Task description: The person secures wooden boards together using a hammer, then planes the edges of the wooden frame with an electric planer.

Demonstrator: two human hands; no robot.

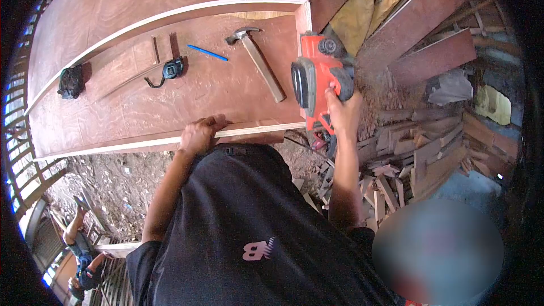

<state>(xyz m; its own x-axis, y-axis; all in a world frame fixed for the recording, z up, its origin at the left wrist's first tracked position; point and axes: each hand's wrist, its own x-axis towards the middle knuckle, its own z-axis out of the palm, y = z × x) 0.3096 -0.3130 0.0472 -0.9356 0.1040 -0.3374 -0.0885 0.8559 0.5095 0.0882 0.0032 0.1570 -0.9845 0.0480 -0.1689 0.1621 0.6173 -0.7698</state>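
My right hand (343,110) is wrapped round the handle of a red and black electric planer (317,73), which rests on the right end of a long wooden frame (215,7). Near the frame's front edge, my left hand (199,134) grips the board rim, its fingers curled over the top. Inside the frame, on the reddish plywood, lie a claw hammer (262,65) with a wooden handle, a blue pencil-like stick (207,52), a tape measure (173,68) and a crumpled black bag (71,83).
Offcuts (425,153) are heaped on the ground at right. Leaning boards (433,56) and a yellow sheet (354,17) stand at the upper right. Another person (85,263) is at the lower left. A cable runs below the planer.
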